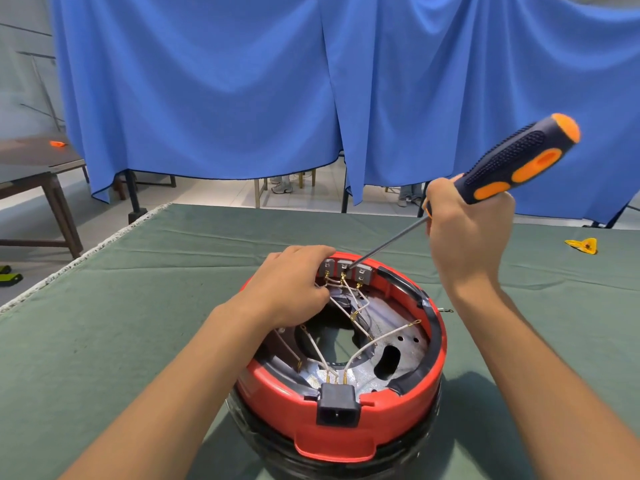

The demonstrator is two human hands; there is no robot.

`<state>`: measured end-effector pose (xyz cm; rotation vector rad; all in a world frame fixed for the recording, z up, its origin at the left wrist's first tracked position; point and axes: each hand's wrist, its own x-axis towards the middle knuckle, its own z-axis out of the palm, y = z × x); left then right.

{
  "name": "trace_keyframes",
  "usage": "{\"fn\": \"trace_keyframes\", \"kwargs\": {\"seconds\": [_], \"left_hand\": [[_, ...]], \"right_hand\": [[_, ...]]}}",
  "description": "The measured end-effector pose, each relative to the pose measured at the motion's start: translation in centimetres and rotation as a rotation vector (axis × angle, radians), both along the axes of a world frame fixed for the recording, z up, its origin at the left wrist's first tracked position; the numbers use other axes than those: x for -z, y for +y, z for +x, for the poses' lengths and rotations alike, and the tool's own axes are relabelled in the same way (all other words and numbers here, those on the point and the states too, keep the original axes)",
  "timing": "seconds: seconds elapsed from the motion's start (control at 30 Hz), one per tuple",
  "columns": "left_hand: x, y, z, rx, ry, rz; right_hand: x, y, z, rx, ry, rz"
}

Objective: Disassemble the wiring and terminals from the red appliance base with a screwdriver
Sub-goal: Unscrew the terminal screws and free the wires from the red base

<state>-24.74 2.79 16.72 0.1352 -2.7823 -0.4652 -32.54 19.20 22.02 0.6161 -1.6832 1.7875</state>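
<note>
The red appliance base (408,403) lies upside down on the green cloth, its open underside facing me. White wires (377,341) with brass terminals cross inside it. Grey terminal blocks (362,273) sit on the far rim, and a black power socket (337,405) on the near rim. My left hand (294,289) rests on the far-left rim, fingers closed on the wires beside the blocks. My right hand (467,233) grips a black and orange screwdriver (519,161), its tip set on the middle terminal block.
The table under the green cloth (121,306) ends at a white fringe on the left. A yellow scrap (583,244) lies at the far right. A loose brass terminal (446,310) pokes out right of the base. Blue curtains hang behind; a dark table stands at left.
</note>
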Motion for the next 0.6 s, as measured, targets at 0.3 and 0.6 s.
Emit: {"fn": "trace_keyframes", "kwargs": {"seconds": [0.3,0.6], "left_hand": [[-0.5,0.0,0.0,-0.003,0.013,0.06],[-0.6,-0.2,-0.2,0.012,-0.008,0.039]], "right_hand": [[-2.8,-1.3,-1.4,-0.123,-0.204,0.134],[-3.7,-5.2,-4.8,-0.041,-0.159,0.039]]}}
